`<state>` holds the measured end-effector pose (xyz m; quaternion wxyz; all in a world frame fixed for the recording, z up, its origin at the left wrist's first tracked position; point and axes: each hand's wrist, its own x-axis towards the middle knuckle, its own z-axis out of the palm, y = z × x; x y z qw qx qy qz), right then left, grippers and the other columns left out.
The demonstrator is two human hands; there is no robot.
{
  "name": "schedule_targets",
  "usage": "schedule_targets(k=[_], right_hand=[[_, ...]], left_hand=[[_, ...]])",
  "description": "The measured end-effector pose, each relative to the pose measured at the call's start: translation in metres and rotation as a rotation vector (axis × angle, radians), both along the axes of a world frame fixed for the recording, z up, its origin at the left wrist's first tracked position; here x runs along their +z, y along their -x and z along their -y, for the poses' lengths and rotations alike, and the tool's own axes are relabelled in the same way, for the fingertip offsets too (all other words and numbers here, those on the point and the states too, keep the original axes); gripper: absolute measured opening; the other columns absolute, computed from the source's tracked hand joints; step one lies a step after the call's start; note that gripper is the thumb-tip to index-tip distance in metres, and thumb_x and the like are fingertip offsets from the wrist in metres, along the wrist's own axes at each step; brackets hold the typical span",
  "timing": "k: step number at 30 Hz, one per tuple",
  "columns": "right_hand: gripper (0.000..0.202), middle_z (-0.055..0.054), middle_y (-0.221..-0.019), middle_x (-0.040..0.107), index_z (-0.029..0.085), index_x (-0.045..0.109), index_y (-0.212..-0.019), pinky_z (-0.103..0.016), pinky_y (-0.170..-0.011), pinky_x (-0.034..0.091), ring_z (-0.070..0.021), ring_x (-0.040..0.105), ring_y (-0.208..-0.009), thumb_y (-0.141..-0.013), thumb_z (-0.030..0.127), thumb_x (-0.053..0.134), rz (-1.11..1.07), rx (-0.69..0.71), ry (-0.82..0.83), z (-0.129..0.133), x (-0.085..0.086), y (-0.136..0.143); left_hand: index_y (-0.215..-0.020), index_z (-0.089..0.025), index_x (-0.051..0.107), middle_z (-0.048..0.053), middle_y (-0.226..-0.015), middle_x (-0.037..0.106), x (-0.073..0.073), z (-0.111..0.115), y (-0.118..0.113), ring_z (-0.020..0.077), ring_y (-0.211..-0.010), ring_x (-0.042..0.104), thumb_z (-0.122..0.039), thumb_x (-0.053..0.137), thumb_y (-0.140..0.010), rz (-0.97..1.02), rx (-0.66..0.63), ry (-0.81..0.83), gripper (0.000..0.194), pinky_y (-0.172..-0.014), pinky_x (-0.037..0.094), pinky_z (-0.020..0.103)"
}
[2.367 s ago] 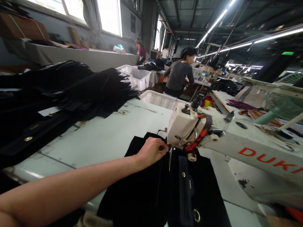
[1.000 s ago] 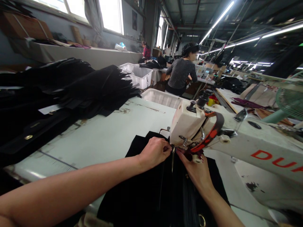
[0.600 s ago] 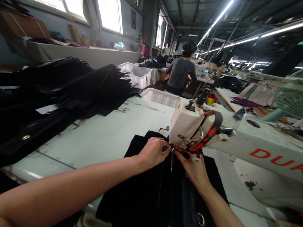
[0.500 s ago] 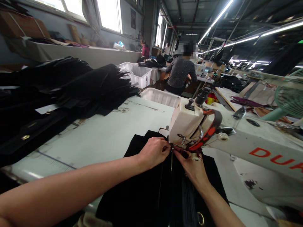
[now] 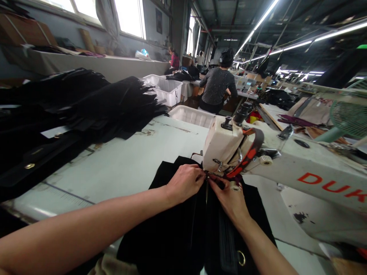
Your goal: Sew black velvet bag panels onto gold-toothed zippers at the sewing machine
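Note:
A black fabric piece (image 5: 172,225) lies under the head of a white sewing machine (image 5: 220,147). Down its middle runs a thin shiny strip (image 5: 207,193) that looks like a metal zipper, and a gold ring (image 5: 241,258) sits near its lower right. My left hand (image 5: 186,183) is closed, thumb and fingertips pinching the fabric just left of the needle area. From the right, my right hand (image 5: 231,196) pinches the fabric there too, its fingertips almost meeting the left ones. The machine head partly hides the needle and presser foot.
A tall heap of black fabric pieces (image 5: 94,103) covers the left of the white table (image 5: 137,164). Behind the table stand white plastic crates (image 5: 192,114). A co-worker (image 5: 219,86) sits ahead, facing away. A green fan (image 5: 348,114) is at the right.
Both hands stay at the needle area with hardly any movement. The whole view has shifted slightly, so the machine appears a little further left and higher.

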<state>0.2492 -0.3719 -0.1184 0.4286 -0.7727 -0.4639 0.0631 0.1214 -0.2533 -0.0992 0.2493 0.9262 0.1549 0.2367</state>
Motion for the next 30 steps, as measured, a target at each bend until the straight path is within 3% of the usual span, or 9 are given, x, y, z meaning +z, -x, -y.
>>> schedule_targets(k=[12,30], right_hand=[[0.026,-0.007,-0.091,0.076,0.021,0.076,-0.091,-0.036,-0.088,0.054,-0.0251,0.071,-0.094,-0.085,0.035,0.054,0.057,0.008,0.018,-0.0005,0.0024,0.0013],[0.025,-0.007,-0.083,0.075,0.021,0.073,-0.078,-0.034,-0.079,0.055,-0.0239,0.071,-0.081,-0.083,0.038,0.055,0.054,-0.03,0.022,-0.0003,0.0028,0.001]], left_hand=[[-0.081,-0.017,0.072,0.006,-0.087,0.071,-0.0013,0.0023,0.0013,0.0197,-0.081,0.071,-0.012,0.052,-0.091,-0.012,-0.027,-0.091,0.023,-0.074,0.055,0.026],[-0.084,-0.014,0.069,0.008,-0.089,0.071,-0.0025,0.0031,0.0002,0.0221,-0.081,0.071,-0.01,0.052,-0.092,-0.061,-0.02,-0.159,0.019,-0.073,0.055,0.029]])
